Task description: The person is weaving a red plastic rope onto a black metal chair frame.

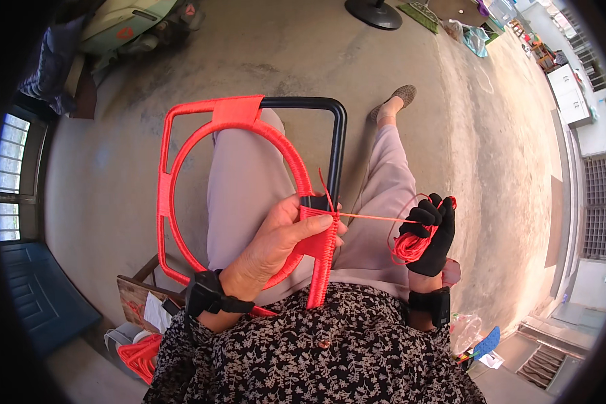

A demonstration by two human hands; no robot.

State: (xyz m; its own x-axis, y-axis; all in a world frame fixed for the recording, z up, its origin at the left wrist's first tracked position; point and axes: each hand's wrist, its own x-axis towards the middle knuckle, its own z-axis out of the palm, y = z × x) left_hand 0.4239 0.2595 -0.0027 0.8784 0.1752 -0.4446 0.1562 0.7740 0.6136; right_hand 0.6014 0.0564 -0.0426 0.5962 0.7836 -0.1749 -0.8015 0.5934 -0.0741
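Note:
Across my lap rests a rectangular metal frame [339,141] with a ring inside it. Red cord [238,110] wraps the ring and most of the frame; its upper right part shows bare black tube. My bare left hand [283,232] grips the frame's right side, the thumb pressed on the red wrapping where ring and frame meet. A short cord end sticks up there. My right hand [436,232], in a black glove with bare fingertips, is closed on a bundle of red cord [409,248]. One strand [377,217] runs taut from it to the wrapping by my left thumb.
Beside me at lower left are a small wooden stand [133,296] and a bundle of red material [140,357]. A scooter [124,30] stands far left, and a round black base [374,13] with a broom head [421,15] at the back. A blue item [486,342] lies at lower right.

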